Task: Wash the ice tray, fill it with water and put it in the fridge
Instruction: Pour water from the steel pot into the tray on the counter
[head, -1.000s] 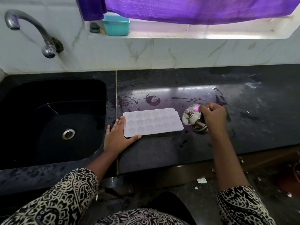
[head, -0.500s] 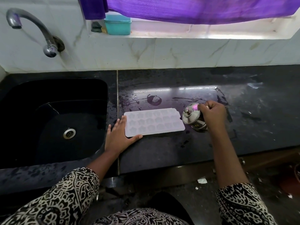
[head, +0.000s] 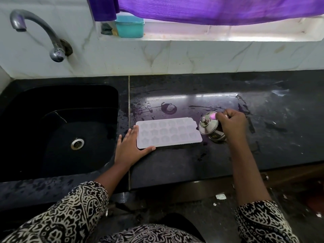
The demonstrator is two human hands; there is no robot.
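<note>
A white ice tray [head: 169, 132] with flower-shaped cells lies flat on the wet black counter [head: 192, 165], just right of the sink. My left hand [head: 130, 148] rests flat against the tray's left end, fingers straight, thumb along its near edge. My right hand [head: 231, 123] grips a shiny steel jug [head: 210, 126], tilted with its mouth toward the tray's right end. No water stream is visible from the jug.
A black sink [head: 57, 130] with a steel drain sits at left, under a curved metal tap [head: 38, 32] on the marble wall. A teal box [head: 129, 26] stands on the window sill below a purple curtain [head: 210, 9]. The counter's front edge runs close to my body.
Almost nothing has moved. The jug stays tilted at the tray's right end and my left hand stays at the left end.
</note>
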